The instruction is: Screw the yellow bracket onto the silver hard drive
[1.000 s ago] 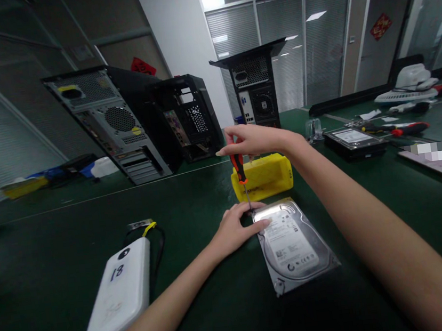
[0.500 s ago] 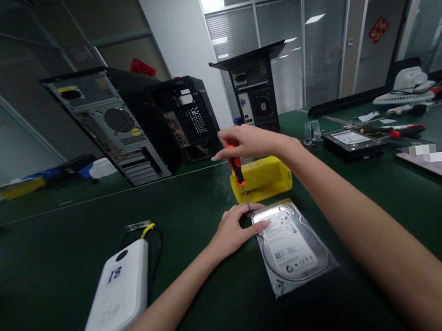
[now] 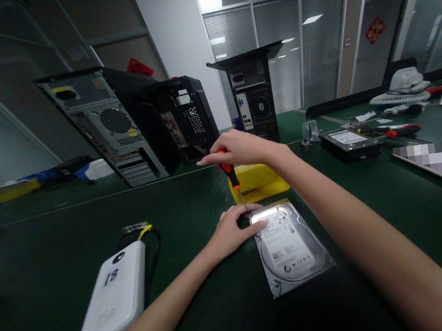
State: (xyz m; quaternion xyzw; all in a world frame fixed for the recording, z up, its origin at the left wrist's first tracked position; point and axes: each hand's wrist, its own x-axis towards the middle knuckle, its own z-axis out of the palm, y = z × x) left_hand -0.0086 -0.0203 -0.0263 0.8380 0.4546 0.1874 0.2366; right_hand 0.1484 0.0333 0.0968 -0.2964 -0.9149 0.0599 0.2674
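Observation:
A silver hard drive (image 3: pixel 290 248) with a white label lies flat on the green table, its label side up. My left hand (image 3: pixel 233 231) grips its far left corner, thumb on the top face and fingers behind the far edge. My right hand (image 3: pixel 238 147) is closed around the handle end of an orange-and-black screwdriver (image 3: pixel 229 172). The shaft slants down, its tip at the drive's far left corner beside my left fingers. The tip's exact contact with a screw is too small to make out. Right behind the drive sits a yellow box (image 3: pixel 261 181), partly covered by my right forearm.
A white power bank (image 3: pixel 109 303) with a cable lies at the left. Computer cases (image 3: pixel 130 117) stand at the back, another case (image 3: pixel 253 92) right of them. To the right are stacked hard drives (image 3: pixel 349 141), pliers (image 3: pixel 398 131) and a flat pinkish-white object (image 3: pixel 438 165).
The screwdriver handle has tilted further to the left, and my right hand has moved left with it. The left hand and hard drive keep their places. The whole view has shifted slightly.

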